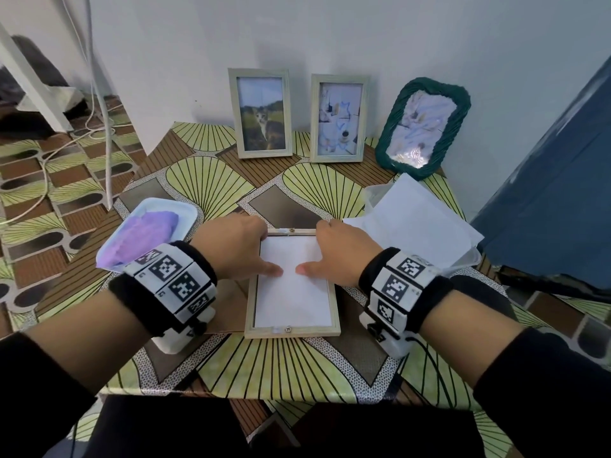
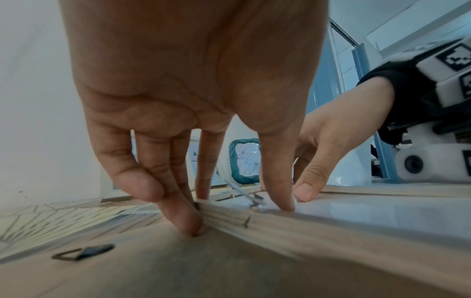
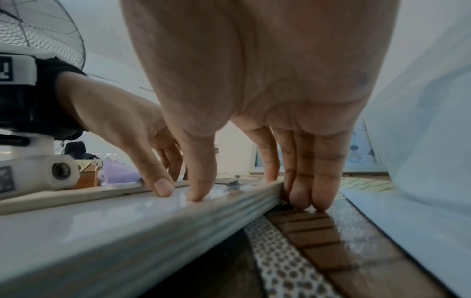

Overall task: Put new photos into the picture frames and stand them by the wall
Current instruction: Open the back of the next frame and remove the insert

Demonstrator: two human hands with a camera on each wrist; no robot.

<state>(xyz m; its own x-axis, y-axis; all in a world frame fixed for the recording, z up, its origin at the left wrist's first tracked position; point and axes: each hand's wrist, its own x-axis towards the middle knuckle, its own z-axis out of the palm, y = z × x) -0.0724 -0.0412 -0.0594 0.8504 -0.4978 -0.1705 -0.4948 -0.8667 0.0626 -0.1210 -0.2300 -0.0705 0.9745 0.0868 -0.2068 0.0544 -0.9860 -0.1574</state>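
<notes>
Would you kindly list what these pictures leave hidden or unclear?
- Photo: its printed side faces down in the wooden frame; head view shows blank white.
- Backing board: the left hand and its wristband cover it in the head view.
- Green frame: glare blurs its picture.

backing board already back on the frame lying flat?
No: the flat frame shows bare white photo paper under both thumbs; the brown backing board lies beside it.

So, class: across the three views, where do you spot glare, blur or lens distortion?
Head view: glare on the green woven frame, straight edges bowed near the corners. Left wrist view: the wooden frame blurs close to the lens. Right wrist view: sheen on the white photo back, dark foreground.
</notes>
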